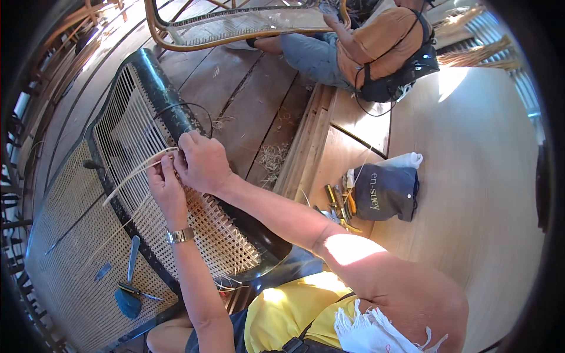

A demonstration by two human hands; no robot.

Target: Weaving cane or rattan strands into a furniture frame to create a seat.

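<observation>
A dark-framed furniture piece [154, 82] lies tilted before me. One panel carries a partly woven cane mesh [220, 232]; farther up, only parallel cane strands [132, 112] stretch across it. My left hand [167, 191] is closed in a pinch on a pale cane strand [130, 175], whose loose length trails left over the panel. My right hand [204, 162] is closed beside it, fingertips on the same strand at the rail's inner edge. The fingertips partly hide the spot where the strand meets the rail.
Left of my hands, a finished cane panel [70, 206] bears a metal hand tool [133, 259] and a blue object [128, 303]. At right, several hand tools [338, 203] lie by a dark pouch [385, 191] on boards. Another person [376, 47] sits beyond, near a cane-backed frame [247, 32].
</observation>
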